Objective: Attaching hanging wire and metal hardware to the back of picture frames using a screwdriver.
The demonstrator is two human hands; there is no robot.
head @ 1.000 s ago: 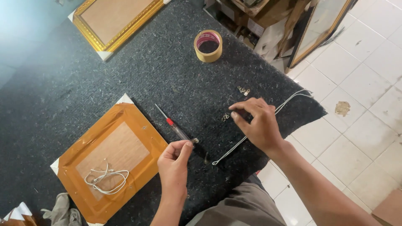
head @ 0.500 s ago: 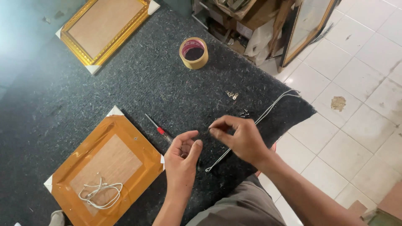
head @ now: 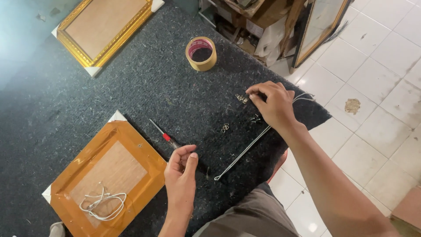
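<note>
As we look down from left to right, a brown-taped frame back [head: 105, 173] with a loose white cord [head: 101, 204] lies on the dark felt desk [head: 131, 92]. Beside it, our left hand [head: 181, 173] has let go of the red-handled screwdriver [head: 164, 135] and now hovers loosely curled, empty. Farther right, our right hand [head: 272, 104] has moved away and pinches at small brass hangers [head: 240, 98]; a tape roll [head: 201, 53] sits beyond.

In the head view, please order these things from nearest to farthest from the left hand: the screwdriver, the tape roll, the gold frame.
From the left hand:
1. Screwdriver, just above it.
2. Tape roll, far up, centre.
3. Gold frame, top left corner.
</note>
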